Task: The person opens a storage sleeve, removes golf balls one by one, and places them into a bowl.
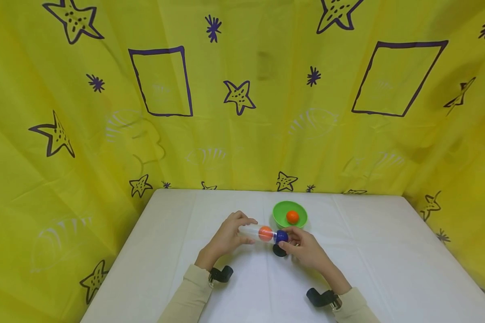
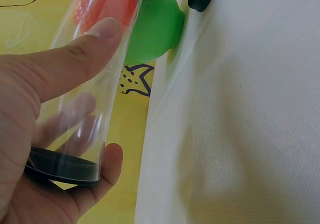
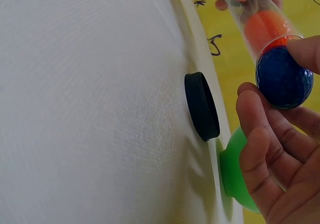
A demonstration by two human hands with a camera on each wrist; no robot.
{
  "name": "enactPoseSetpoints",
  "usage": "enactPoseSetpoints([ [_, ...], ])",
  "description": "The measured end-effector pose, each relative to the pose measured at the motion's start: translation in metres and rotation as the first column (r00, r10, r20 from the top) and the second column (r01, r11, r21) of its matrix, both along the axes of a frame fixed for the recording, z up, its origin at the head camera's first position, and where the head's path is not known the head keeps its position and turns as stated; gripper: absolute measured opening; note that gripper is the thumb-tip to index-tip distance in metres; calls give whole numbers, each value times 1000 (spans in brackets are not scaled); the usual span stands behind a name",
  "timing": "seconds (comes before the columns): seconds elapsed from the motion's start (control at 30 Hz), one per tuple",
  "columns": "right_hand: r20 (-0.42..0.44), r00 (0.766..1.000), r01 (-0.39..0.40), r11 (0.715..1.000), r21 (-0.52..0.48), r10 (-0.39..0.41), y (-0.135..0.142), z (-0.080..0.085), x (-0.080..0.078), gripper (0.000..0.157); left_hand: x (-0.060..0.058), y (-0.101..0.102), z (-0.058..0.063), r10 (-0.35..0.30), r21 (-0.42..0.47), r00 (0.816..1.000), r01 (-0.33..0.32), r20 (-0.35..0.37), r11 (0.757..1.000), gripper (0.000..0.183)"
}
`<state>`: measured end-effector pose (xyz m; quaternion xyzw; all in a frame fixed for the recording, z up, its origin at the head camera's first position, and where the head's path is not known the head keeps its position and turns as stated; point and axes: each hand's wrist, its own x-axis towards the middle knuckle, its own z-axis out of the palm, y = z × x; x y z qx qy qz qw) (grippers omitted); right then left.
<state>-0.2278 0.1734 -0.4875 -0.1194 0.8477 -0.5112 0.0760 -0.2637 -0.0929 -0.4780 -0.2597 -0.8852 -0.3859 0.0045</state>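
My left hand (image 1: 230, 234) grips a clear plastic tube (image 2: 75, 109) around its side, near the end closed by a black cap (image 2: 62, 166). Inside the tube sits an orange ball (image 1: 265, 233), close to the open end. At that open end my right hand (image 1: 305, 249) pinches a dark blue dimpled golf ball (image 3: 284, 77) between thumb and fingers, right at the tube's rim. The tube lies nearly level above the table in the head view. A loose black cap (image 3: 202, 106) rests on the table beneath the blue ball.
Just behind the hands stands a green bowl (image 1: 280, 215) with another orange ball (image 1: 293, 217) in it. The white-covered table (image 1: 178, 251) ends against a yellow patterned curtain (image 1: 242, 134). Black wrist cameras are strapped on both wrists.
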Motion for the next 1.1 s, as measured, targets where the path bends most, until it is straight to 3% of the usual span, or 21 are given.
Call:
enactPoseSetpoints([
  [0.63,-20,995,95,994,44,-94,12,6,-3,43,0,0,1,-20,41,1000,19,20,999,49],
  [1.1,-161,979,124,992,-8,-124,27,14,-4,41,2,0,3,-6,29,1000,5,23,1000,49],
])
